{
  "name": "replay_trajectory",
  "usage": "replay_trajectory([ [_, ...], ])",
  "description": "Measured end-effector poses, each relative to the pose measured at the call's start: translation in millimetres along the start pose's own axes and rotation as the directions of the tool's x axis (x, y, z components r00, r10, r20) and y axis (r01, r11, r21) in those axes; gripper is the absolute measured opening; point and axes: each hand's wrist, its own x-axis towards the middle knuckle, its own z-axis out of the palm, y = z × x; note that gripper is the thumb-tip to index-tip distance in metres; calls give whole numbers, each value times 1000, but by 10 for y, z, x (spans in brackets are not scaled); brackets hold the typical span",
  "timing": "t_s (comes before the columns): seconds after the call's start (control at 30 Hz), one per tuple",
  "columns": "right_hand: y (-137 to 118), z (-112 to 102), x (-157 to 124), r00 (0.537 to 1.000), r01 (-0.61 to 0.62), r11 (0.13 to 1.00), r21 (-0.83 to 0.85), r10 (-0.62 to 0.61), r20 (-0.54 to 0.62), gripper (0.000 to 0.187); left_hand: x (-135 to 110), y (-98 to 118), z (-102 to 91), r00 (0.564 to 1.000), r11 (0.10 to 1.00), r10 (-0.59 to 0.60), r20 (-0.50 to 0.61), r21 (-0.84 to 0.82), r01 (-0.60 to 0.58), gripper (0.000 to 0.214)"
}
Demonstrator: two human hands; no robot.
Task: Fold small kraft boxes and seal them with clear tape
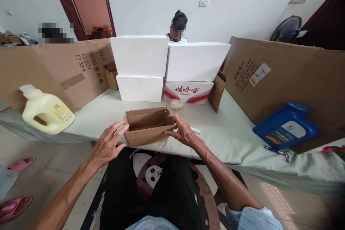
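Observation:
A small open brown cardboard box sits at the near edge of the pale green covered table. My right hand grips the box's right end, thumb on the front wall and fingers over the rim. My left hand hovers at the box's left end with fingers spread, fingertips just touching or nearly touching the corner.
Stacked white boxes and a red-printed carton stand at the back, a person behind them. Large cardboard sheets flank both sides. A cream jug lies left, a blue jug right, with a pen near it. Pink slippers lie on the floor.

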Motion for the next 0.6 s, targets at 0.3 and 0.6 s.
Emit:
replay_trajectory([
  [0.3,173,103,51,998,-47,984,170,52,-26,82,-205,-220,433,997,993,-49,-68,106,56,97],
  [0.6,563,555,11,992,-95,929,358,57,116,124,-396,-457,888,964,972,-235,-127,-44,231,89],
])
